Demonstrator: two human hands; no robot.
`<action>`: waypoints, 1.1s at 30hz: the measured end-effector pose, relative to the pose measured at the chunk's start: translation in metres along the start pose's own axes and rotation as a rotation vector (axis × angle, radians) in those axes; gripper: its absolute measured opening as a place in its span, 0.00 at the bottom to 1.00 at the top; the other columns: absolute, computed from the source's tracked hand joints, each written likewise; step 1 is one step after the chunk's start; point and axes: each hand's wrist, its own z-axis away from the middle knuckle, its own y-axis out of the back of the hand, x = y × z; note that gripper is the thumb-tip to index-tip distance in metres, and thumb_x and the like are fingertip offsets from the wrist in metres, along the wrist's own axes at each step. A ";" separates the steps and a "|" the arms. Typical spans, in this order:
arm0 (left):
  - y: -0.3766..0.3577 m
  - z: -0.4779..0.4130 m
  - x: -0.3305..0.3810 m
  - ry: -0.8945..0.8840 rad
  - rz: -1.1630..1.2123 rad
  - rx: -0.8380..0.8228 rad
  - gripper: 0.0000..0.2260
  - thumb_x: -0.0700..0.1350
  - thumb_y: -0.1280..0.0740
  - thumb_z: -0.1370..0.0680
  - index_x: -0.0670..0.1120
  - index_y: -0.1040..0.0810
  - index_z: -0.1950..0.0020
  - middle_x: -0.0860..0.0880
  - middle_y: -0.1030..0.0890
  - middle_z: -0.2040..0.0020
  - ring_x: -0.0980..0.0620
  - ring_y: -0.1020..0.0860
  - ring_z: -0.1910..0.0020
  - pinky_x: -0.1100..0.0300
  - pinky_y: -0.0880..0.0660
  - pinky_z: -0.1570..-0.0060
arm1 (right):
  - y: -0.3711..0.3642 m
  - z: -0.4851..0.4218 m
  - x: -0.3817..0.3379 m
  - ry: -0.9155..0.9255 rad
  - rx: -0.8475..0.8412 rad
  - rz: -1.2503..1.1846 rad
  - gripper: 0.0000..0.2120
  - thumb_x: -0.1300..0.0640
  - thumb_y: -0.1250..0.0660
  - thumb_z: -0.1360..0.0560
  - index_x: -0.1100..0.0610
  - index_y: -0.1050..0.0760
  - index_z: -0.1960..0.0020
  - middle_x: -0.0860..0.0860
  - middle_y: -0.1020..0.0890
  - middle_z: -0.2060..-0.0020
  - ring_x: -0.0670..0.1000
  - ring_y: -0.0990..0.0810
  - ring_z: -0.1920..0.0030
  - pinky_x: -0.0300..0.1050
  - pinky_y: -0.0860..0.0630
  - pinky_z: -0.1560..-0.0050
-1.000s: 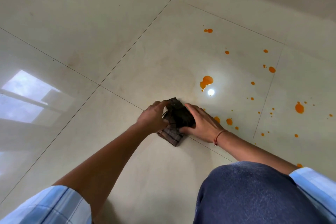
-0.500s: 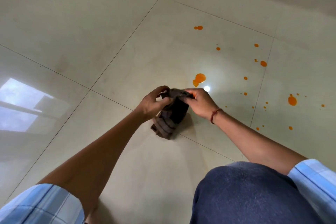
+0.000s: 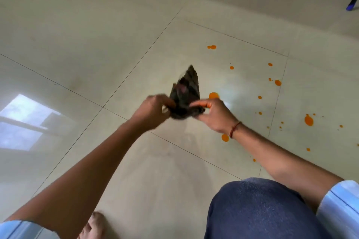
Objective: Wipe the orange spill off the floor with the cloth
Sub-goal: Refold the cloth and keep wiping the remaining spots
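Observation:
A dark checked cloth (image 3: 186, 91) is lifted off the floor, one corner flung up and blurred by motion. My left hand (image 3: 153, 109) grips its left edge and my right hand (image 3: 211, 111) pinches its right edge, both above the cream tiles. The orange spill (image 3: 213, 95) lies in scattered drops to the right: one blob just behind my right hand, another (image 3: 225, 137) under my right wrist, a larger one (image 3: 308, 120) farther right, and small dots around them.
My knee in blue denim (image 3: 262, 211) fills the lower right and my bare foot (image 3: 93, 225) shows at the bottom. Blue-tipped chair legs (image 3: 351, 7) stand at the top right. A window reflection (image 3: 25, 122) shines on the left tiles.
The cloth went from lying on the floor under both hands to being lifted and shaken out, its corner flipping upward. The view tilted up, bringing the chair legs into sight.

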 end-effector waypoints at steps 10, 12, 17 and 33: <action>-0.073 0.081 -0.025 0.145 -0.073 -0.751 0.11 0.45 0.30 0.25 0.47 0.19 0.43 0.51 0.18 0.47 0.54 0.22 0.50 0.65 0.27 0.53 | -0.053 0.063 0.047 -0.202 -0.600 0.176 0.16 0.67 0.33 0.28 0.53 0.18 0.44 0.44 0.17 0.54 0.40 0.22 0.55 0.29 0.28 0.51; -0.068 0.070 -0.025 0.155 0.003 -0.769 0.10 0.48 0.27 0.27 0.48 0.17 0.47 0.55 0.17 0.53 0.61 0.23 0.55 0.72 0.31 0.58 | -0.043 0.052 0.045 -0.231 -0.580 0.094 0.15 0.67 0.32 0.28 0.52 0.17 0.47 0.43 0.18 0.59 0.39 0.23 0.59 0.30 0.29 0.56; -0.048 0.035 -0.028 0.317 0.204 -0.570 0.10 0.36 0.28 0.32 0.48 0.20 0.54 0.57 0.19 0.61 0.61 0.23 0.66 0.68 0.29 0.66 | -0.029 0.024 0.044 -0.318 -0.409 -0.088 0.17 0.68 0.31 0.31 0.46 0.18 0.55 0.47 0.17 0.60 0.45 0.21 0.58 0.39 0.25 0.54; -0.100 0.055 -0.022 0.777 0.323 -0.311 0.11 0.49 0.29 0.26 0.47 0.26 0.48 0.44 0.18 0.54 0.47 0.17 0.59 0.54 0.19 0.60 | -0.051 0.010 0.066 -0.285 -0.080 0.390 0.23 0.55 0.29 0.27 0.57 0.27 0.34 0.55 0.22 0.41 0.54 0.24 0.42 0.41 0.30 0.43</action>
